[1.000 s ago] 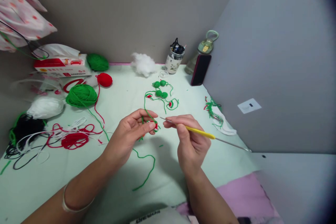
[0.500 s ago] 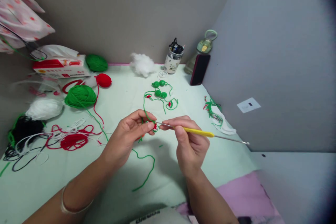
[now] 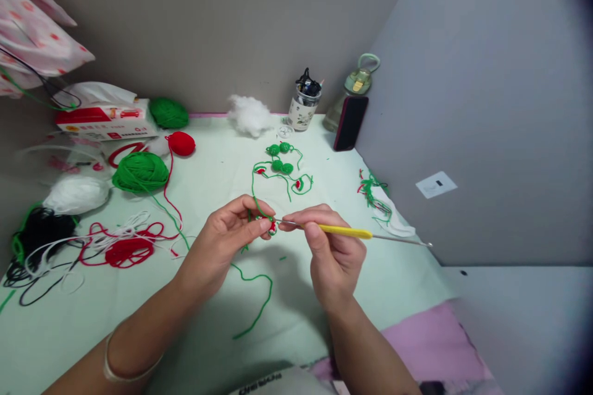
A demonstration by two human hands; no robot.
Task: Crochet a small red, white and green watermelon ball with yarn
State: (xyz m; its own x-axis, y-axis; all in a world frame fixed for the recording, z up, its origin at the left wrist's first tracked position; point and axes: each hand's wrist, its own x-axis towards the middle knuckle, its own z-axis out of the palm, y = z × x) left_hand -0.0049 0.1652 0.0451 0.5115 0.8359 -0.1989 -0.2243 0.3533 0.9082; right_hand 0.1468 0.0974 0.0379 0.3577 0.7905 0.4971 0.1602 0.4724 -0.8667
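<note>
My left hand [image 3: 227, 241] pinches a small red, white and green crochet piece [image 3: 271, 226] between thumb and fingers, with green yarn [image 3: 252, 274] trailing down from it over the table. My right hand [image 3: 331, 253] grips a crochet hook [image 3: 345, 232] with a yellow handle; its metal tip pokes into the piece. Both hands hover over the pale green table [image 3: 213, 166].
Finished small green crochet pieces [image 3: 281, 163] lie behind the hands. Green yarn balls [image 3: 140, 171], a red ball [image 3: 181, 143], white and black yarn and red tangles [image 3: 123, 249] fill the left. White stuffing [image 3: 250, 115], a jar [image 3: 302, 110], a bottle, a phone [image 3: 350, 123] and a tissue box [image 3: 105, 121] stand at the back.
The hook tip has moved left from just clear of the crochet piece into it, and the hook now lies flatter. My left hand stays in place.
</note>
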